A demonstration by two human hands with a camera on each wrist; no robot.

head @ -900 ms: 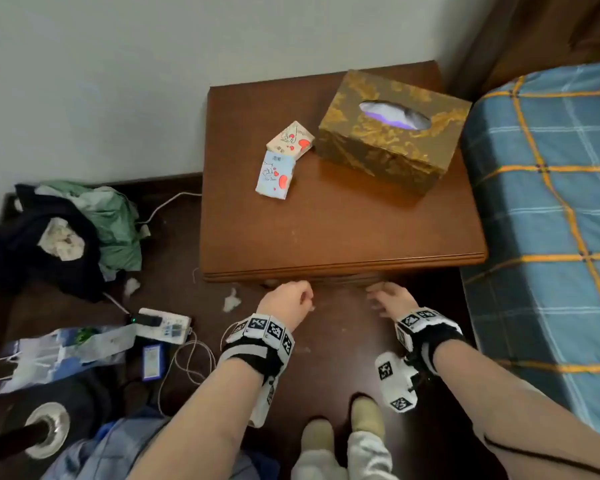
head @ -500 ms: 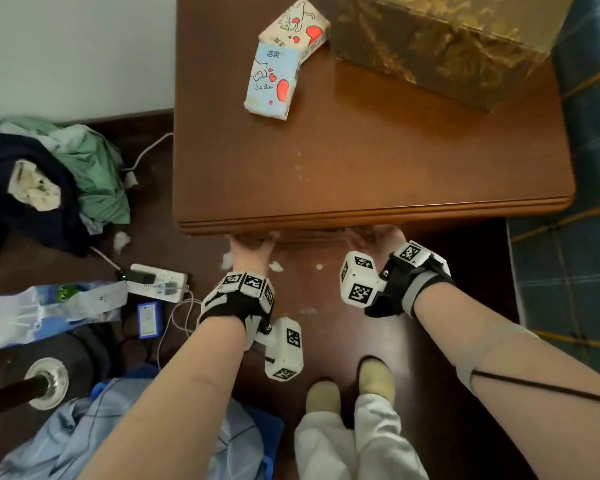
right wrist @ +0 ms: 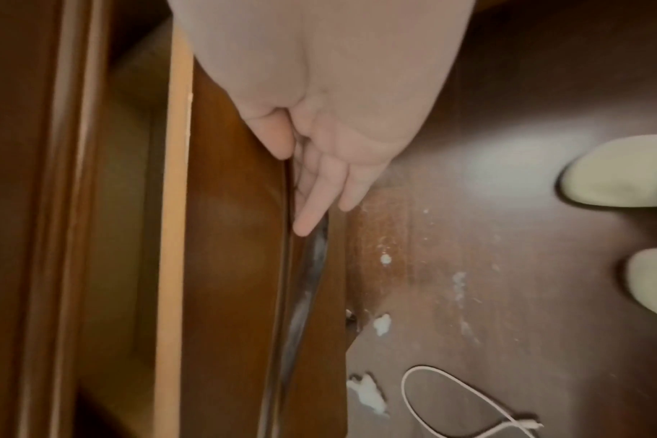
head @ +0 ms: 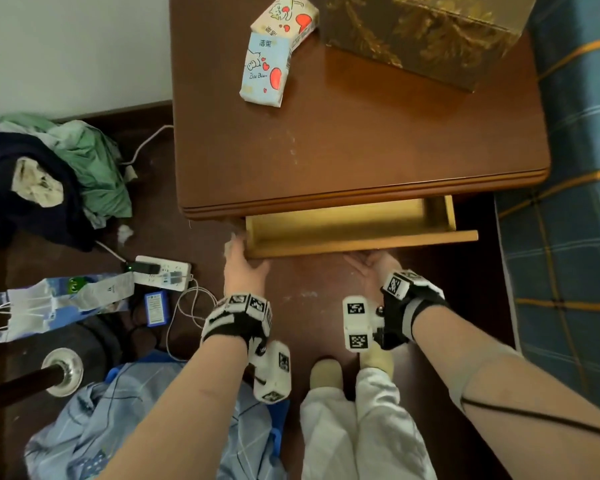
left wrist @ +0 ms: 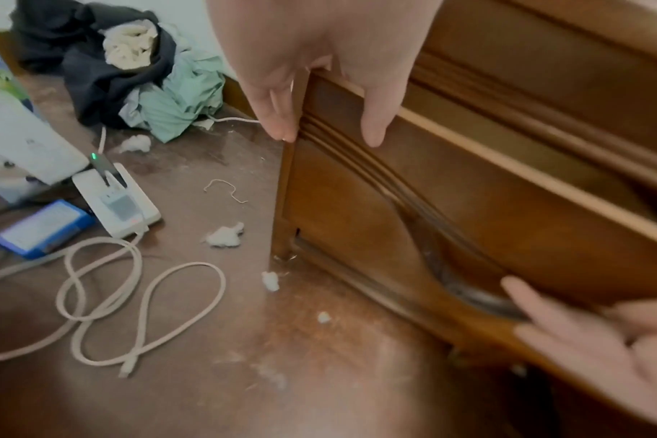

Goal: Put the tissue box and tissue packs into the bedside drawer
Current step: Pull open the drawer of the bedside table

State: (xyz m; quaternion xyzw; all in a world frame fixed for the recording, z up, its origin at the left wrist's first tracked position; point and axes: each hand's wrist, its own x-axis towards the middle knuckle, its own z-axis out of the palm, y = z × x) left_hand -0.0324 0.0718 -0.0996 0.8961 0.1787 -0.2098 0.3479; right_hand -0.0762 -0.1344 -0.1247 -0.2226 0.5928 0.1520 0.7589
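A gold-patterned brown tissue box (head: pixel 420 32) stands at the back right of the bedside table top (head: pixel 378 150). Left of it lie two tissue packs, a blue one (head: pixel 265 69) and a cream one (head: pixel 284 19) behind it. The drawer (head: pixel 354 226) below the top is pulled partly out, and its light wooden inside shows nothing in it. My left hand (head: pixel 239 247) (left wrist: pixel 331 139) grips the left end of the drawer front (left wrist: pixel 451 207), thumb on its face. My right hand (head: pixel 364 265) (right wrist: pixel 293 192) holds the front's lower edge, its fingers (right wrist: pixel 315 201) tucked into the groove beneath.
A bed with a blue plaid cover (head: pixel 568 202) flanks the table on the right. On the dark floor to the left lie a clothes pile (head: pixel 49 168), a power strip (head: pixel 161 273) with a looped cable (left wrist: pixel 132 296), a paper bag (head: pixel 59 299) and a pole base (head: pixel 61 370). My feet (head: pixel 326 372) stand before the drawer.
The drawer, which was closed, has slid out toward me with both hands on its front. The head view has dropped closer to the table.
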